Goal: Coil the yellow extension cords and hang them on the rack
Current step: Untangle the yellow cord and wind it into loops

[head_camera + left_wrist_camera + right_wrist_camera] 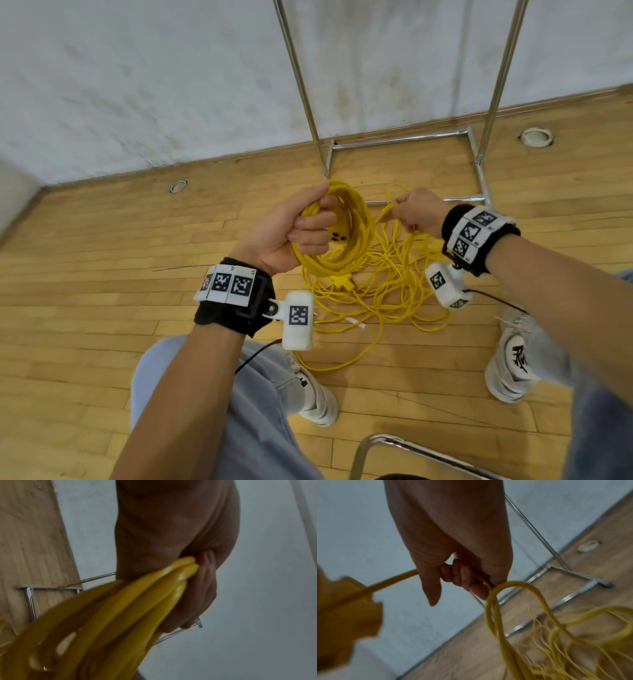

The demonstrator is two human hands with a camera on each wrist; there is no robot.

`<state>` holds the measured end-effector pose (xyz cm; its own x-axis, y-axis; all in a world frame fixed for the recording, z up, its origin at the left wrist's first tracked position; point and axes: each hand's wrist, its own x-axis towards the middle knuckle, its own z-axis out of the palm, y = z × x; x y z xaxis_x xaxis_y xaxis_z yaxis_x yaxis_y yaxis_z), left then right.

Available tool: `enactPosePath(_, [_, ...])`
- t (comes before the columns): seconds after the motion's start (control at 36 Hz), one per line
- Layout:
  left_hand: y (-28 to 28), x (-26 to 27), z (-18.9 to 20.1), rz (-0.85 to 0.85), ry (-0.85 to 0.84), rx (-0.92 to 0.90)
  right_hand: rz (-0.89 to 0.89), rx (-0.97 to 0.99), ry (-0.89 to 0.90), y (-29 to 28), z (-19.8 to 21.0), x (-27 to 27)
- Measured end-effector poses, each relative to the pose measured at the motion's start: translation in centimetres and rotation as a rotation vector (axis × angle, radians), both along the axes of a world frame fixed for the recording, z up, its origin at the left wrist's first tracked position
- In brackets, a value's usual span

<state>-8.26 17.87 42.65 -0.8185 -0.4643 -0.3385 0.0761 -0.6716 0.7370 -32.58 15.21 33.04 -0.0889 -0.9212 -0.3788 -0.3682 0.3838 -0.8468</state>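
The left hand [291,233] grips a coiled bundle of yellow extension cord [346,233] to keep its loops gathered; at three o'clock, the right hand [416,212] pinches the next strand, feeding slack from the tangle on the wooden floor [85,267].

Wood plank floor [102,240], stained white wall [137,85].

the rack [493,99] is cut off by the top edge in the head view; the coil [106,622] is blurred in the left wrist view, running off the bottom edge
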Motion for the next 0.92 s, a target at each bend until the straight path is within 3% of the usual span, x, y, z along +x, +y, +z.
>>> enactPosePath(0.08, [0.3,-0.5,-0.3,0.02,-0.085,-0.012,-0.007,-0.099,0.041,-0.3,2.5,-0.1])
enactPosePath(0.28, [0.6,-1.5,-0.5,0.018,-0.173,-0.101,0.061,-0.253,0.333,0.7,6.8,0.2])
enactPosePath(0.42, [1.2,-2.6,-0.8,0.003,-0.311,-0.212,0.177,-0.236,0.351,2.1,8.0,1.5])
enactPosePath(0.47, [1.4,-3.0,-1.2,0.017,-0.415,-0.291,0.222,-0.175,0.304,2.5,8.3,2.0])
enactPosePath(0.56, [1.5,-3.3,-2.0,0.077,-0.605,-0.425,0.248,-0.067,0.081,2.8,8.3,2.6])
enactPosePath(0.64, [1.5,-3.3,-2.6,0.176,-0.714,-0.507,0.261,-0.075,-0.084,2.9,7.9,3.2])
enactPosePath(0.81, [1.2,-3.3,-3.0,0.359,-0.652,-0.463,0.234,-0.341,-0.061,3.0,7.1,4.9])
enactPosePath(0.92, [0.7,-2.7,-2.9,0.389,-0.447,-0.269,0.248,-0.499,0.108,2.6,6.8,5.4])
